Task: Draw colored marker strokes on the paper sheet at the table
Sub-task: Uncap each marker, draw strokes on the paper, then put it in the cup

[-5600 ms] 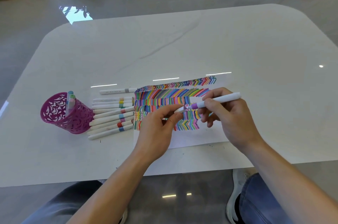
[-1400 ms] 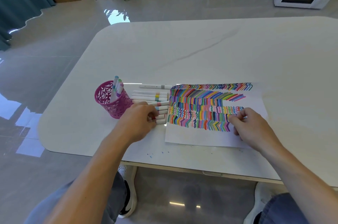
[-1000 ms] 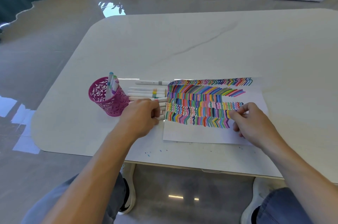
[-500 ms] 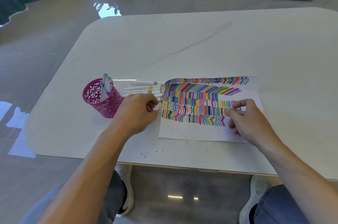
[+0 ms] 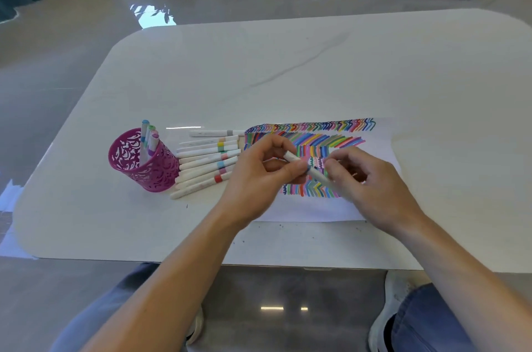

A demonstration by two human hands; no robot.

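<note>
A white paper sheet (image 5: 313,209) covered with rows of colored strokes lies on the white table (image 5: 288,69). Above its middle, both hands hold one white marker (image 5: 293,158) with a bluish band. My left hand (image 5: 259,176) pinches the marker's left end. My right hand (image 5: 365,182) grips its right part, which the fingers mostly hide. The marker's tip and cap state are not visible.
A row of several white markers (image 5: 207,166) with colored bands lies left of the sheet. A magenta cut-out pen cup (image 5: 144,163) with a few markers stands further left. The table's front edge (image 5: 201,261) runs just behind my knees.
My left hand has left the marker row and carried one marker over the paper. My right hand rose from the sheet and took hold of the marker's other end.
</note>
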